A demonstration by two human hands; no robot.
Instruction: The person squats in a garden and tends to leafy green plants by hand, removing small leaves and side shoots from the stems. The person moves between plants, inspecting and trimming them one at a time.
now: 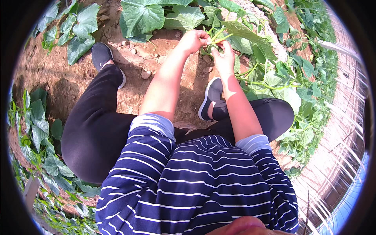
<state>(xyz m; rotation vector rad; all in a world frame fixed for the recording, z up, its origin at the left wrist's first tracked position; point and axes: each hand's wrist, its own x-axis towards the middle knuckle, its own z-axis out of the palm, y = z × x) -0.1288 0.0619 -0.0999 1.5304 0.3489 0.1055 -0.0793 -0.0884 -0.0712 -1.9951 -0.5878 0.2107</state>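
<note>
Both hands meet at a green vine stem (221, 38) with broad, lobed leaves, which looks like a cucumber plant. From the left, my left hand (195, 41) pinches it between thumb and fingertips. My right hand (223, 57) grips the same stem just beside, its thumb and fingers closed around it. A large leaf (246, 33) spreads to the right above my right hand. Small parts between the fingertips are too fine to make out. Another large leaf (143, 18) lies up and left of my left hand.
Cracked brown soil (138, 57) with clods lies between my dark shoes (101, 54). My bent right knee (277, 116) is close to trailing vine stems (264, 85). More leafy plants (38, 126) grow on the left. Pale strips (346, 123) line the right side.
</note>
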